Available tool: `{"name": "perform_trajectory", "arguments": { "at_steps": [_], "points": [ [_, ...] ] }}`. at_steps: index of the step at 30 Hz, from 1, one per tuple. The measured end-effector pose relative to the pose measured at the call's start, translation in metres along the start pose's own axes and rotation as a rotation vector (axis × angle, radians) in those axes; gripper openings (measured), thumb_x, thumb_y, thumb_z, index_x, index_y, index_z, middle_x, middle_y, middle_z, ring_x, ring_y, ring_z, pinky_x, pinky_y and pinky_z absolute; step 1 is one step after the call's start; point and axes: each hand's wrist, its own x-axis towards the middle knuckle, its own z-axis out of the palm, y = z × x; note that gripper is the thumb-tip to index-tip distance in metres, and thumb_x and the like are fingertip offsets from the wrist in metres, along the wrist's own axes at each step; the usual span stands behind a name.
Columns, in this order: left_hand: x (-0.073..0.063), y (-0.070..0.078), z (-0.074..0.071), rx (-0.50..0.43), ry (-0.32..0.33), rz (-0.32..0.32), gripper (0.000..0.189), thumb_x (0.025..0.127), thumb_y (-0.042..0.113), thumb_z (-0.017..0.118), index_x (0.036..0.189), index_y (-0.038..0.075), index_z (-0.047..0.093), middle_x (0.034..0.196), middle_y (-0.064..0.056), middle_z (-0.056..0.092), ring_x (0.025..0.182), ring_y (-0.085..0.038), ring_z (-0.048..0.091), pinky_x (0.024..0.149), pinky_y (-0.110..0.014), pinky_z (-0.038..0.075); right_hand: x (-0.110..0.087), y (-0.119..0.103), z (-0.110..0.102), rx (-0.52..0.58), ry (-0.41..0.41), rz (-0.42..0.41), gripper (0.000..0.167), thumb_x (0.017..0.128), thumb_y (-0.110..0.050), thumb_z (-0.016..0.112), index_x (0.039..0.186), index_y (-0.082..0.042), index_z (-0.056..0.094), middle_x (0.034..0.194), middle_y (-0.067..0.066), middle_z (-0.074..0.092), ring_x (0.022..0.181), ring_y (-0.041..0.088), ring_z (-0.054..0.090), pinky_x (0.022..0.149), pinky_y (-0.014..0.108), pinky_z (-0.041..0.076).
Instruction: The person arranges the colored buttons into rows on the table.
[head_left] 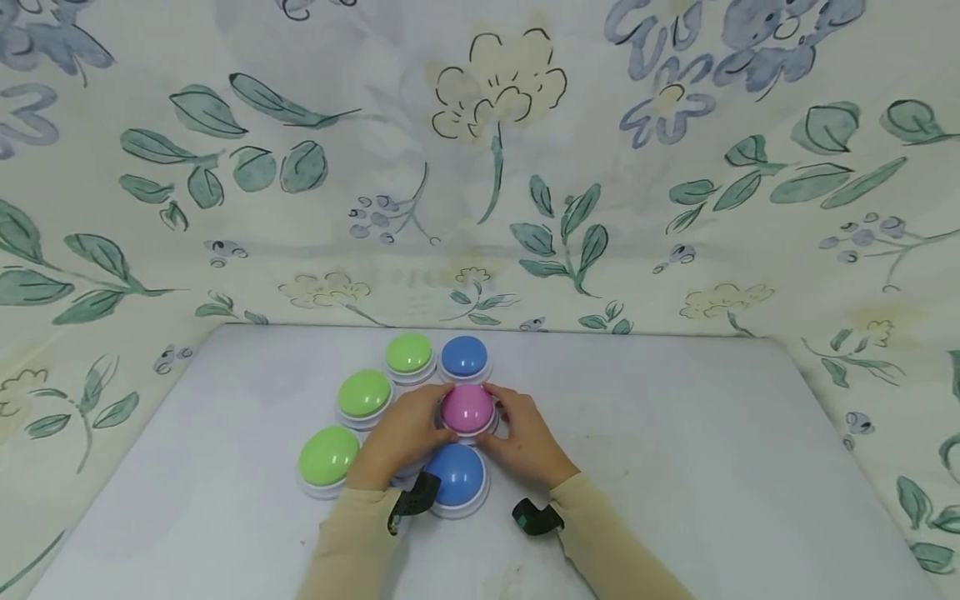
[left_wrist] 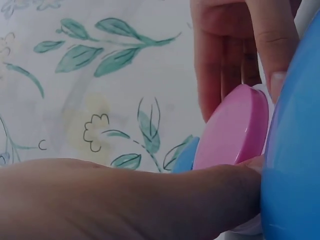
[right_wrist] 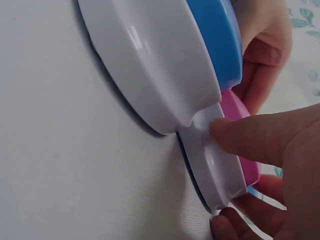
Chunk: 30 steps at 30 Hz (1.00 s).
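Note:
A pink dome push button [head_left: 467,408] on a round white base sits between both hands in the head view. My left hand [head_left: 405,427] grips its left side, thumb at the near edge and fingers at the far edge. From the right, my right hand [head_left: 527,440] holds the same button; in the right wrist view the thumb [right_wrist: 245,137] presses against the white base. Directly in front is a blue button [head_left: 456,475], its base touching or nearly touching the pink one's. Behind it stands another blue button [head_left: 464,357].
Three green buttons, near [head_left: 329,457], middle [head_left: 364,393] and far [head_left: 408,353], form a slanting row at the left on the white table [head_left: 675,467]. Part of another white base shows under my left wrist, mostly hidden. Floral cloth [head_left: 480,167] rises behind and beside the table.

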Motion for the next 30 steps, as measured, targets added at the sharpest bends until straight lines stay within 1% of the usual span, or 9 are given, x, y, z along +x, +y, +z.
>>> {"name": "perform_trajectory", "arguments": {
  "at_steps": [5,12,18,21,25,30],
  "points": [
    [-0.0009,0.0030,0.0015,0.020,0.003,-0.002,0.062,0.080,0.006,0.082,0.135,-0.007,0.057,0.129,-0.021,0.064,0.121,-0.036,0.060,0.107,-0.049,0.046,-0.0006,0.0005,0.0017,0.002,0.004,0.005,0.069,0.088,-0.008,0.074,0.148,0.002,0.042,0.145,0.018,0.049,0.132,0.032,0.048,0.109,0.042,0.045],
    [-0.0011,0.0046,0.0029,0.034,0.004,-0.024,0.066,0.081,0.007,0.083,0.138,-0.006,0.054,0.131,-0.022,0.062,0.123,-0.037,0.058,0.108,-0.049,0.045,0.0001,0.0021,0.0035,-0.010,0.011,0.004,0.070,0.089,-0.010,0.075,0.149,0.000,0.041,0.146,0.016,0.048,0.134,0.030,0.047,0.110,0.040,0.044],
    [-0.0018,0.0046,0.0054,0.058,0.019,-0.041,0.069,0.080,0.007,0.083,0.140,-0.007,0.052,0.132,-0.022,0.062,0.123,-0.038,0.058,0.108,-0.049,0.045,0.0007,0.0029,0.0034,-0.010,0.013,-0.012,0.070,0.088,-0.009,0.076,0.148,0.001,0.042,0.146,0.016,0.049,0.135,0.030,0.047,0.110,0.040,0.044],
    [-0.0019,0.0049,0.0058,0.063,0.029,-0.032,0.068,0.080,0.006,0.083,0.139,-0.007,0.052,0.131,-0.022,0.062,0.122,-0.038,0.059,0.107,-0.049,0.045,0.0003,0.0032,0.0033,-0.021,0.014,-0.016,0.070,0.088,-0.010,0.076,0.148,0.001,0.043,0.146,0.016,0.049,0.135,0.030,0.047,0.110,0.041,0.044],
    [-0.0012,0.0070,0.0040,0.051,0.043,-0.017,0.067,0.079,0.005,0.083,0.138,-0.008,0.053,0.131,-0.022,0.062,0.123,-0.038,0.058,0.108,-0.049,0.045,0.0003,0.0031,0.0017,-0.038,0.023,-0.002,0.070,0.088,-0.012,0.077,0.149,-0.002,0.043,0.146,0.014,0.050,0.133,0.028,0.048,0.109,0.040,0.046],
    [-0.0006,0.0102,0.0022,0.046,0.052,-0.013,0.067,0.081,0.007,0.082,0.140,-0.006,0.053,0.133,-0.021,0.062,0.125,-0.037,0.057,0.109,-0.049,0.044,0.0002,0.0006,-0.0031,-0.054,0.047,-0.007,0.071,0.088,-0.013,0.078,0.149,-0.004,0.044,0.145,0.013,0.050,0.130,0.027,0.048,0.106,0.041,0.048]
  ]
}}
